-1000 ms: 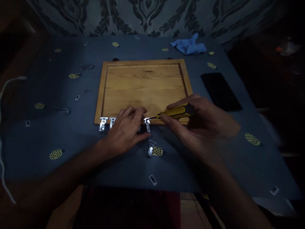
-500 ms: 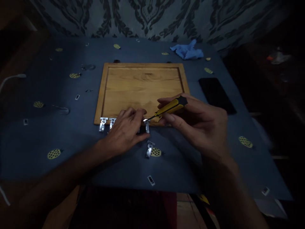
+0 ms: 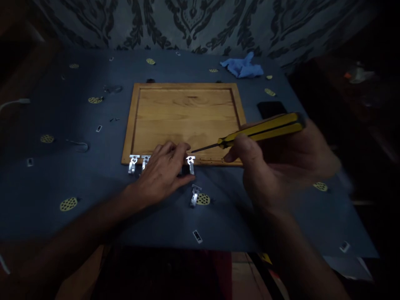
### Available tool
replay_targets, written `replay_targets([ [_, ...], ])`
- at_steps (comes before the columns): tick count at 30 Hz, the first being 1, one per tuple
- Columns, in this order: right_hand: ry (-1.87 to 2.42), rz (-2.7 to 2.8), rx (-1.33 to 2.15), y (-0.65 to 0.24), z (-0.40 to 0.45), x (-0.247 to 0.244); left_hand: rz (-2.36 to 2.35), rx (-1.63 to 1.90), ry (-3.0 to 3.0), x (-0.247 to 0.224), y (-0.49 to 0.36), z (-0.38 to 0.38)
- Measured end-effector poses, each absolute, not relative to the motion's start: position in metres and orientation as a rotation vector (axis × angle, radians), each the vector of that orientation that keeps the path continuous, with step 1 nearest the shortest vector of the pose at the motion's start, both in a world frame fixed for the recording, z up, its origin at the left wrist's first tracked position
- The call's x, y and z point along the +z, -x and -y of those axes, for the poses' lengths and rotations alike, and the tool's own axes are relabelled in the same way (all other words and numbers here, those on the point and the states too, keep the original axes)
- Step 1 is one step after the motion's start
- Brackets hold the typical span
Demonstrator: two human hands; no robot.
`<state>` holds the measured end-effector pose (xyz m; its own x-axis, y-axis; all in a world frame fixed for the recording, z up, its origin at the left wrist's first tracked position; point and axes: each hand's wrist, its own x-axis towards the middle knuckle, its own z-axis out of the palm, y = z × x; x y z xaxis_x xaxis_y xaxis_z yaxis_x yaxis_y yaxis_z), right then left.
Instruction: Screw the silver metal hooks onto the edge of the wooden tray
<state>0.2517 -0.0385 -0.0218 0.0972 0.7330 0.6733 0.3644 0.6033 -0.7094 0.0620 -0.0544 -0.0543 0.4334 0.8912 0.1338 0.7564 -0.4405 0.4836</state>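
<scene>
Screwdriver [image 3: 261, 131], yellow and black, sits in your right hand [image 3: 276, 166], the fingers closed around its handle — its thin shaft points left and slightly down, over the near edge of a wooden panel [image 3: 187, 116]. The tip ends just beside the top of a metal bracket [image 3: 191, 166] on that edge; whether it touches, you cannot tell from this view.

Your left hand [image 3: 164, 171] lies back up across the same edge, fingers bent, the thumb reaching toward the lower end of that bracket. What those fingers grip underneath, if anything, is hidden. Two more brackets [image 3: 133, 165] stand along the edge to the left, one partly covered by your knuckles, and a loose bracket [image 3: 194, 196] lies nearer you, beside a yellow pineapple print.

Farther out, the panel rests flat on the blue-grey table [image 3: 150, 225]. Two small screws [image 3: 114, 119] lie to its left, a dark flat slab [image 3: 271, 109] to its right — partly behind your right hand — and a crumpled blue cloth [image 3: 243, 67] beyond its far right corner.
</scene>
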Motion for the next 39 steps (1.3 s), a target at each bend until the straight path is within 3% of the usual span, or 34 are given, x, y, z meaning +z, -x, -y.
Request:
replay_targets([
  [27, 1.053, 1.663, 0.498, -0.257, 0.038, -0.039, -1.411, 0.545, -2.335, -0.055, -0.063, 0.055],
  [39, 0.997, 1.697, 0.863, -0.259, 0.034, -0.023, -1.411, 0.545, -2.271, -0.053, -0.064, 0.055],
])
